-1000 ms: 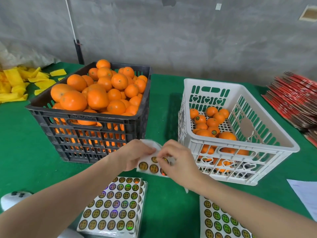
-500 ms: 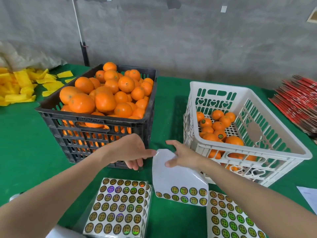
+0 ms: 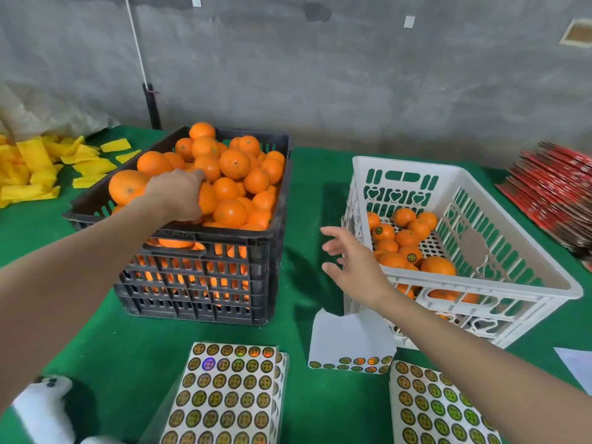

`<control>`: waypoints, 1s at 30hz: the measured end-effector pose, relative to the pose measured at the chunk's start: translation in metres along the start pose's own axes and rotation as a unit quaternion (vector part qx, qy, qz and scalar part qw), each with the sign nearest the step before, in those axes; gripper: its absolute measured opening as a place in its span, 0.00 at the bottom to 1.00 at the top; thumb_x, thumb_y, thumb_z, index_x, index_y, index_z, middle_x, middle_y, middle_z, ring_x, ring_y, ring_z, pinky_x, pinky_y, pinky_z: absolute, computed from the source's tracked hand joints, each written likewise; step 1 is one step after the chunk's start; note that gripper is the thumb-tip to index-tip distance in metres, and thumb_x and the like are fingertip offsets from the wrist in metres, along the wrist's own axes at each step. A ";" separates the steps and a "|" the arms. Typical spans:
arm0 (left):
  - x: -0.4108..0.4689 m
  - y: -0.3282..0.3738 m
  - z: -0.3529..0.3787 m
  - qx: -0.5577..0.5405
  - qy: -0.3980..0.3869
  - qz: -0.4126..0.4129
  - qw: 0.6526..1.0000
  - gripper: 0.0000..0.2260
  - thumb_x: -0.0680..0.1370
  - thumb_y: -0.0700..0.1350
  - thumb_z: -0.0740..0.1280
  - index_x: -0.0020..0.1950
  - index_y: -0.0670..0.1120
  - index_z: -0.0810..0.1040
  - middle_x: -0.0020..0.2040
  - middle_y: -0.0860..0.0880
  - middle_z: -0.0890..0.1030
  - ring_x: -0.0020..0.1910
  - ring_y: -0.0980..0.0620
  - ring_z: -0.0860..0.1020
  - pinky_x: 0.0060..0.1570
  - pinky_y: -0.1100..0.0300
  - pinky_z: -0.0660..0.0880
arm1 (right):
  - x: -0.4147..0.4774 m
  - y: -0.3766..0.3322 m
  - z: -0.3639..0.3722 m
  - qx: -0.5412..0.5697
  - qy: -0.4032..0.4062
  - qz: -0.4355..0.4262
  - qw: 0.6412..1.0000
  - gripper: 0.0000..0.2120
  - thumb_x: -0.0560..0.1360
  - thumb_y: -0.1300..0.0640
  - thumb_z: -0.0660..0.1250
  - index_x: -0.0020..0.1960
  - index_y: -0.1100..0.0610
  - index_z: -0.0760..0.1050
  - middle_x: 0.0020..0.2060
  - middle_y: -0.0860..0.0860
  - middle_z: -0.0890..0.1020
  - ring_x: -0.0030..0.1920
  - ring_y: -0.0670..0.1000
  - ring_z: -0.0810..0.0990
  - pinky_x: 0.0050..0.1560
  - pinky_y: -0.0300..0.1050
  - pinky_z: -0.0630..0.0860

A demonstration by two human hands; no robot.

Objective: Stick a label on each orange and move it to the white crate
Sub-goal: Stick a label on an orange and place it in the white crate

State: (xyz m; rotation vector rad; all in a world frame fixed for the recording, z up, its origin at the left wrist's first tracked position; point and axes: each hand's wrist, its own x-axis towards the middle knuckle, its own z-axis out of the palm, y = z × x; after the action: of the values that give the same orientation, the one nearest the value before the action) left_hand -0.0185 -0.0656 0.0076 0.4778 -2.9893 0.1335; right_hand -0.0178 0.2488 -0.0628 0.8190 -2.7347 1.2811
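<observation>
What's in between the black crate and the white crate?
Only bare green tablecloth, with the right hand hovering over it, seen from the head camera.

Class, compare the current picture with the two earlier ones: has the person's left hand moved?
Yes. The left hand went from in front of the black crate, up over its near rim, onto the oranges inside.

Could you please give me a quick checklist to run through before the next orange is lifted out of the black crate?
1. Left hand on an orange in the black crate: ok.
2. Grip closed round it: cannot tell.
3. Right hand free and open: ok.
4. Label ready on a right fingertip: cannot tell.
5. Label sheet within reach, labels on it: ok.
6. White crate has room: ok.
</observation>
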 end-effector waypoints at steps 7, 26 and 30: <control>-0.018 0.012 -0.038 -0.564 0.099 -0.059 0.818 0.27 0.68 0.45 0.76 0.65 0.47 0.73 0.58 0.46 0.78 0.58 0.45 0.76 0.48 0.55 0.77 | -0.004 -0.032 -0.020 0.227 0.069 0.000 0.971 0.10 0.74 0.66 0.67 0.44 0.50 0.77 0.38 0.46 0.79 0.39 0.41 0.76 0.48 0.40 0.76; -0.114 0.132 -0.024 -0.754 -0.362 -0.050 0.546 0.22 0.79 0.63 0.54 0.60 0.47 0.74 0.38 0.39 0.81 0.30 0.48 0.78 0.27 0.63 0.75 | -0.033 -0.062 -0.059 0.258 -0.009 -0.003 0.966 0.10 0.74 0.66 0.67 0.38 0.53 0.77 0.57 0.53 0.78 0.55 0.52 0.77 0.62 0.53 0.73; -0.118 0.141 -0.023 -0.753 -0.368 -0.046 0.543 0.26 0.77 0.65 0.55 0.63 0.47 0.73 0.39 0.41 0.81 0.28 0.50 0.78 0.26 0.64 0.74 | -0.036 -0.060 -0.063 0.175 -0.016 -0.004 0.984 0.10 0.74 0.63 0.68 0.38 0.50 0.77 0.56 0.51 0.77 0.56 0.50 0.75 0.63 0.50 0.70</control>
State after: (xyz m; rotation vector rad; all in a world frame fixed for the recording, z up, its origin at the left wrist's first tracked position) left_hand 0.0506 0.1066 0.0058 0.3850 -2.1239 -2.8420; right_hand 0.0280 0.2784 0.0136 0.8738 -2.5602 1.7937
